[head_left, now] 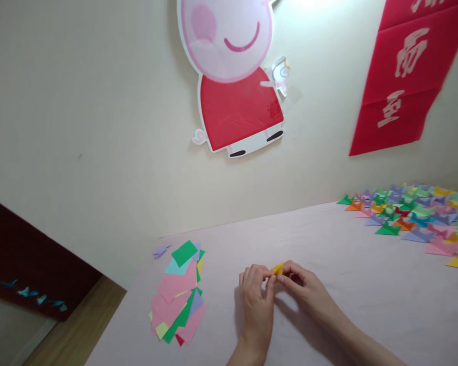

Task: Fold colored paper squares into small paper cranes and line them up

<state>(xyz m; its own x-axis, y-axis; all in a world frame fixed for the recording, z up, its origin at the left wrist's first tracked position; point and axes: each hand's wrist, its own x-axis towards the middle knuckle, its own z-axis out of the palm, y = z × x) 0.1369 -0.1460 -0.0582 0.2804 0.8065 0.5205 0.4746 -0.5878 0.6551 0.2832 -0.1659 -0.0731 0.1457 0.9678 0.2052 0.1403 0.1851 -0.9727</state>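
The left hand (255,295) and right hand (309,288) are pinching a small yellow paper (278,269) between them over the pale tabletop (221,254), seemingly mid-fold, the next move likely calling for a firm crease. Loose paper sheets (177,285) are lying leftward; folded paper pieces (388,230) are crowding the far right.

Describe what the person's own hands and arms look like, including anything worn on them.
The left hand and right hand are both bare, without gloves. No ring, watch or bracelet shows on either. The left wrist and right forearm are uncovered as far as the picture shows; no sleeve is visible. Finer details are too small to tell.
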